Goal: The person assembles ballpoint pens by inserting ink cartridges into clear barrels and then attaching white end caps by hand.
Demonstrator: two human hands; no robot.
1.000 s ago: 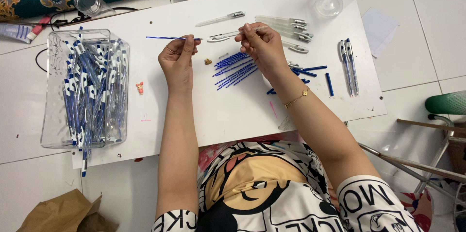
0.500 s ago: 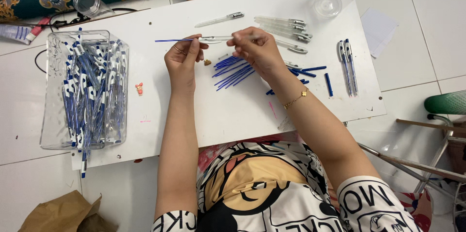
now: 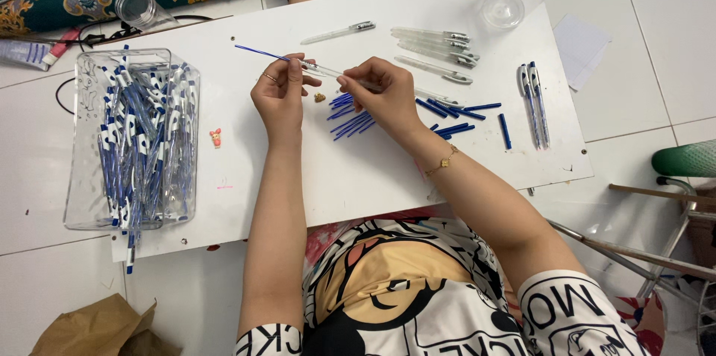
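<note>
A clear tray of finished pens sits at the bench's left, then the left hand pinches a blue refill, its fingers closed, feeding the clear barrel gripped by the right hand.

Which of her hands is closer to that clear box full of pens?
Left. The left hand is just right of the clear box; the right hand is farther right, beyond the left one.
</note>
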